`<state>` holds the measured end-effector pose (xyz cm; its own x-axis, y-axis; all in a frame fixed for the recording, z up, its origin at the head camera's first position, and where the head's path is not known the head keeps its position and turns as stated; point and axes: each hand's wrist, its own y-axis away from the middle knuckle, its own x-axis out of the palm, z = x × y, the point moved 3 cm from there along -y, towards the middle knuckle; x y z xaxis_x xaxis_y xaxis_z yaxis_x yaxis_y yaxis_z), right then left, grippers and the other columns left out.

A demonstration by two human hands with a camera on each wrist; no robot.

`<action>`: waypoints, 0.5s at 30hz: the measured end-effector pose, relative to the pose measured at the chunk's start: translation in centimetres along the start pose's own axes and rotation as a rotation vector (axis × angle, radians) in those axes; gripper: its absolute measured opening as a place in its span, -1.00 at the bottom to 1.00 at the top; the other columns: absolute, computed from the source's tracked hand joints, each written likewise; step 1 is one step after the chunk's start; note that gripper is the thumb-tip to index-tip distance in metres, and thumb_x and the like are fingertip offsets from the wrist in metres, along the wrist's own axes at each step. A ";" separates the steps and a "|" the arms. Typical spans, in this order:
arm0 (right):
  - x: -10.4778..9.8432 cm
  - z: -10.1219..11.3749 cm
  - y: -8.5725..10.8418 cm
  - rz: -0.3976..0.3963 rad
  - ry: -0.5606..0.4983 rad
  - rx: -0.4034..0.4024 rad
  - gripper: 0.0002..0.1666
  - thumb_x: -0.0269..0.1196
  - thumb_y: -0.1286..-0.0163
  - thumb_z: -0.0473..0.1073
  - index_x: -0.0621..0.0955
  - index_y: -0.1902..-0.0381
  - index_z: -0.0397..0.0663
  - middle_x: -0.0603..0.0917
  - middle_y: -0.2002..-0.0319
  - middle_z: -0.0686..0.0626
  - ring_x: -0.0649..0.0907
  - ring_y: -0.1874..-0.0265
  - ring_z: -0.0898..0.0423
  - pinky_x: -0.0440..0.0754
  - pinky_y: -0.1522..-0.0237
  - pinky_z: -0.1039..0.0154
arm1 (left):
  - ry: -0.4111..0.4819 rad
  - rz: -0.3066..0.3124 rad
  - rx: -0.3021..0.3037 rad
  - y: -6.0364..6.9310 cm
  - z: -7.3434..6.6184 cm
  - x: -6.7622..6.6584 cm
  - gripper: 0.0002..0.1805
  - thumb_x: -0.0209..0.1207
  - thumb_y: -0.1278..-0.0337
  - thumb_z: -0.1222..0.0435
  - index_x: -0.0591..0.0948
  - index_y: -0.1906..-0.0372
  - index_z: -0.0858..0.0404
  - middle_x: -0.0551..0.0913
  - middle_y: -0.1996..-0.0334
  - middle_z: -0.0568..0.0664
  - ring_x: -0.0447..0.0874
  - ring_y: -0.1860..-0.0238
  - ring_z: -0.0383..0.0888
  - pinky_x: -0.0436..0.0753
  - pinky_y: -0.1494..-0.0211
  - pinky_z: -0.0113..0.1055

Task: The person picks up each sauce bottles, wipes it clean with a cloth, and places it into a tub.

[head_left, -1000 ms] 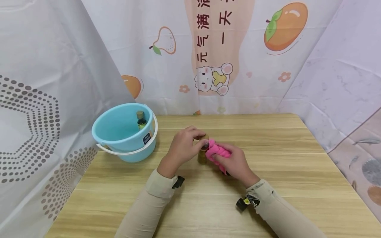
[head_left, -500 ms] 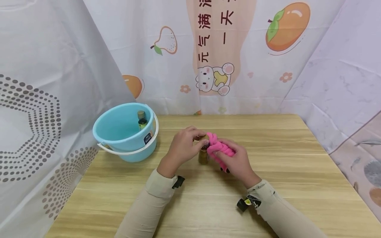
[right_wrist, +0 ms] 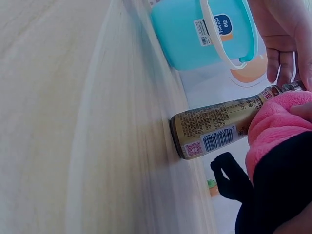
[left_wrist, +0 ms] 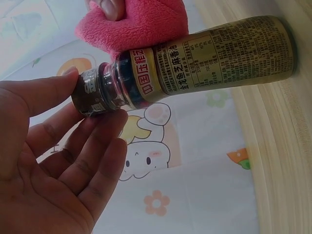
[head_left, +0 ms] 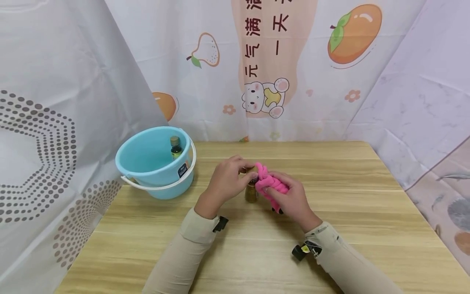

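A gold-labelled sesame oil bottle [left_wrist: 229, 56] with a dark neck stands upright on the wooden table, between both hands. Its brown cap [left_wrist: 88, 97] is pinched by my left hand [head_left: 225, 179], thumb on one side and fingertips on the other. My right hand [head_left: 291, 201] grips a bunched pink plush cloth [head_left: 271, 187], which presses against the bottle's neck and shoulder. Black parts [right_wrist: 273, 185] of the cloth, one a small loop, show in the right wrist view. In that view the cloth hides some of the bottle's upper part.
A light blue bucket [head_left: 147, 178] with a white handle stands at the table's back left. Inside it leans another dark bottle [head_left: 176, 152] with a brownish cap. Printed curtains [head_left: 216, 90] hang behind and beside the wooden table [head_left: 352, 196].
The pink cloth has shifted up along the bottle's neck, beside the cap, with a small movement of my right hand. My left hand stays on the cap.
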<state>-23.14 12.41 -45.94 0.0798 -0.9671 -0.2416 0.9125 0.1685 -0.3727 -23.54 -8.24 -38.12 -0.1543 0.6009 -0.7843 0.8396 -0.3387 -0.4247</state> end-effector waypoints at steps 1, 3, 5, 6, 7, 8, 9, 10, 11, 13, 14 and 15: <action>0.0 -0.1 0.1 0.003 -0.009 0.011 -0.55 0.47 -0.31 -0.29 0.72 -0.17 -0.05 0.77 -0.01 -0.14 0.69 0.33 0.16 0.73 0.41 0.32 | -0.002 -0.001 0.001 0.0 0.0 0.0 -0.69 0.40 -0.28 0.08 0.80 -0.03 0.11 0.74 0.19 -0.11 0.74 0.17 -0.21 0.70 0.11 -0.28; 0.1 -0.4 0.2 0.008 -0.015 0.038 -0.56 0.48 -0.31 -0.25 0.73 -0.15 0.01 0.77 0.05 -0.12 0.71 0.36 0.13 0.74 0.42 0.29 | -0.004 -0.001 0.004 0.0 0.0 0.1 -0.70 0.40 -0.28 0.08 0.80 -0.01 0.12 0.74 0.19 -0.11 0.74 0.16 -0.21 0.70 0.11 -0.27; 0.3 -0.4 0.3 0.017 -0.007 0.060 -0.56 0.48 -0.31 -0.24 0.73 -0.15 0.03 0.77 0.10 -0.12 0.71 0.41 0.10 0.74 0.46 0.26 | -0.003 0.000 0.001 0.0 0.0 0.1 -0.70 0.41 -0.27 0.08 0.80 0.00 0.12 0.74 0.18 -0.11 0.74 0.16 -0.21 0.70 0.10 -0.26; 0.3 -0.4 0.3 0.022 0.003 0.069 -0.56 0.48 -0.31 -0.24 0.73 -0.15 0.03 0.77 0.11 -0.12 0.70 0.43 0.09 0.73 0.48 0.25 | -0.003 0.000 -0.001 0.0 0.0 0.1 -0.70 0.41 -0.27 0.08 0.81 0.00 0.13 0.74 0.18 -0.11 0.74 0.16 -0.20 0.70 0.10 -0.26; 0.4 -0.4 0.3 0.025 0.013 0.076 -0.56 0.49 -0.30 -0.24 0.73 -0.15 0.04 0.77 0.11 -0.12 0.70 0.44 0.08 0.73 0.49 0.24 | -0.004 0.002 -0.004 0.0 0.1 0.1 -0.71 0.41 -0.27 0.08 0.81 0.01 0.12 0.74 0.18 -0.12 0.74 0.16 -0.21 0.71 0.10 -0.27; 0.4 -0.4 0.3 0.027 0.026 0.081 -0.55 0.49 -0.30 -0.24 0.73 -0.15 0.05 0.76 0.10 -0.11 0.70 0.43 0.07 0.73 0.48 0.23 | -0.005 0.002 -0.007 0.0 0.1 0.0 -0.71 0.41 -0.27 0.08 0.81 0.01 0.12 0.74 0.18 -0.12 0.73 0.16 -0.21 0.70 0.09 -0.27; 0.5 -0.4 0.3 0.030 0.038 0.085 -0.55 0.49 -0.29 -0.24 0.73 -0.15 0.05 0.76 0.09 -0.11 0.69 0.43 0.06 0.73 0.48 0.23 | -0.006 0.003 -0.009 0.0 0.1 0.0 -0.71 0.41 -0.27 0.08 0.81 0.01 0.12 0.74 0.18 -0.12 0.73 0.16 -0.21 0.70 0.09 -0.27; 0.5 -0.4 0.3 0.031 0.050 0.086 -0.55 0.49 -0.29 -0.24 0.73 -0.15 0.06 0.76 0.07 -0.10 0.69 0.42 0.06 0.72 0.47 0.23 | -0.007 0.004 -0.011 0.0 0.1 0.0 -0.71 0.41 -0.26 0.08 0.81 0.01 0.12 0.74 0.18 -0.12 0.73 0.15 -0.21 0.70 0.09 -0.27; 0.5 -0.4 0.3 0.031 0.062 0.087 -0.54 0.49 -0.29 -0.24 0.73 -0.15 0.06 0.76 0.05 -0.09 0.69 0.40 0.06 0.72 0.45 0.24 | -0.009 0.004 -0.012 0.0 0.1 0.0 -0.71 0.41 -0.26 0.08 0.81 0.01 0.12 0.74 0.19 -0.12 0.72 0.16 -0.21 0.70 0.09 -0.27; 0.5 -0.3 0.3 0.027 0.082 0.089 -0.54 0.49 -0.29 -0.24 0.73 -0.16 0.07 0.76 0.03 -0.07 0.68 0.37 0.06 0.72 0.42 0.26 | -0.010 0.006 -0.010 0.0 0.1 0.0 -0.70 0.41 -0.27 0.07 0.81 0.01 0.12 0.74 0.18 -0.12 0.72 0.15 -0.21 0.70 0.09 -0.28; 0.5 -0.3 0.3 0.026 0.090 0.090 -0.54 0.49 -0.28 -0.24 0.73 -0.16 0.06 0.76 0.02 -0.07 0.68 0.35 0.06 0.71 0.41 0.27 | -0.011 0.006 -0.008 0.0 0.1 0.0 -0.70 0.41 -0.27 0.06 0.81 0.01 0.12 0.74 0.19 -0.12 0.72 0.16 -0.21 0.70 0.10 -0.28; 0.5 -0.3 0.3 0.026 0.097 0.090 -0.53 0.49 -0.28 -0.24 0.73 -0.16 0.06 0.76 0.02 -0.07 0.68 0.35 0.06 0.71 0.41 0.27 | -0.010 0.006 -0.008 0.0 0.1 0.0 -0.70 0.41 -0.27 0.06 0.81 0.01 0.12 0.74 0.19 -0.12 0.72 0.16 -0.21 0.70 0.10 -0.28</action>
<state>-22.92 12.05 -46.49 0.0687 -0.9390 -0.3370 0.9434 0.1711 -0.2843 -23.64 -8.28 -38.17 -0.1542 0.5917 -0.7913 0.8445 -0.3367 -0.4164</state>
